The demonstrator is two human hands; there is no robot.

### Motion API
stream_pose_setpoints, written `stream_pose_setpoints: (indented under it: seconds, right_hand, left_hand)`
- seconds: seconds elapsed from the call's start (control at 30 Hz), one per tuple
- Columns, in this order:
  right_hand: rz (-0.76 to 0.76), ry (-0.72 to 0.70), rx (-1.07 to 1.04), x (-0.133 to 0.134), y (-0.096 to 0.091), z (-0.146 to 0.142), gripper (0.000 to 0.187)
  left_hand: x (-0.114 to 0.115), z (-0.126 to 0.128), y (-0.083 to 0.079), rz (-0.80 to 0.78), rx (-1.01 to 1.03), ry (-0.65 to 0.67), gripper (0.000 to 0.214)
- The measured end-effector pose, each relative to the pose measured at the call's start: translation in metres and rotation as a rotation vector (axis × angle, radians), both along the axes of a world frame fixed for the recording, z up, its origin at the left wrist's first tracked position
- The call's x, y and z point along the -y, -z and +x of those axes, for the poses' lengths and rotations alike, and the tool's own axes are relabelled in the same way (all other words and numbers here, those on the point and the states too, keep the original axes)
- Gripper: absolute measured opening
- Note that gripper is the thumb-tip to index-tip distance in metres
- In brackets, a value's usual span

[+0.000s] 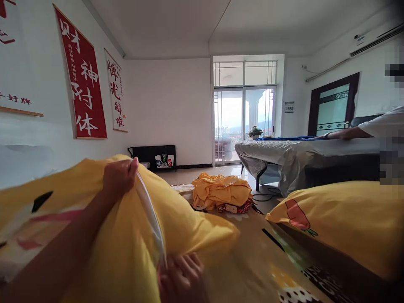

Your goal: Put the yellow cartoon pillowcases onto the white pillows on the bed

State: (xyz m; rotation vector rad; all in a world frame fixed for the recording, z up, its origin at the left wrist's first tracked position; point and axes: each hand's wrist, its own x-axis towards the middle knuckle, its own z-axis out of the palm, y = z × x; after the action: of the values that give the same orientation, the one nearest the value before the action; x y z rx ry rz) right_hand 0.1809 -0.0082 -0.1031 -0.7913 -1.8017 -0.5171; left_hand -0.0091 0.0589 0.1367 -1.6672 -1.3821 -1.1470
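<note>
A plump pillow in a yellow pillowcase [179,223] with a printed pattern fills the lower left. My left hand [120,176] is closed on its upper edge, at the top end of a white zipper strip [148,202]. That strip runs down the side of the case to my right hand [181,275]. Its fingers are curled shut around the strip's lower end and the cloth there; a zipper pull cannot be made out. On the right lies a second yellow pillow [347,219] with a carrot print, apart from both hands.
Crumpled yellow cloth [221,191] is heaped ahead on the patterned sheet [249,256]. Beyond it stands a table under a grey cover [277,151], with another person's arm [344,133] resting on it. A black rack [142,153] is against the back wall.
</note>
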Motion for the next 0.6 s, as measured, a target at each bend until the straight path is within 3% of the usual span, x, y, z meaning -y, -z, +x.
stream_pose_setpoints:
  seconds: [0.1,0.13,0.2,0.27,0.33,0.4,0.47,0.6]
  right_hand:
    - [-0.137,-0.259,0.115,-0.027,-0.007,-0.019,0.008]
    - [-0.207,-0.286,0.024,-0.040,-0.014,-0.020,0.013]
    - [-0.344,-0.238,-0.349,-0.066,-0.028,-0.019,0.028]
    - [-0.440,-0.258,-0.635,-0.082,-0.036,-0.021,0.050]
    - [-0.517,-0.413,-0.716,-0.083,-0.033,-0.031,0.065]
    - [-0.585,-0.513,-0.732,-0.071,-0.023,-0.045,0.059]
    - [-0.639,-0.504,-0.651,-0.054,-0.011,-0.055,0.049]
    - [-0.699,-0.446,-0.359,-0.026,-0.004,-0.066,0.036]
  left_hand:
    - [-0.001,0.020,-0.046,-0.037,-0.456,-0.048,0.038]
    - [0.002,0.025,-0.054,-0.050,-0.579,-0.066,0.038]
    - [0.012,0.034,-0.059,-0.017,-0.769,-0.077,0.038]
    - [0.021,0.040,-0.052,0.120,-0.921,-0.010,0.038]
    - [0.025,0.045,-0.037,0.278,-1.016,0.118,0.038]
    - [0.025,0.053,-0.021,0.379,-1.027,0.245,0.038]
    - [0.021,0.063,-0.011,0.422,-0.989,0.332,0.041]
    - [0.017,0.086,-0.006,0.484,-0.972,0.467,0.043]
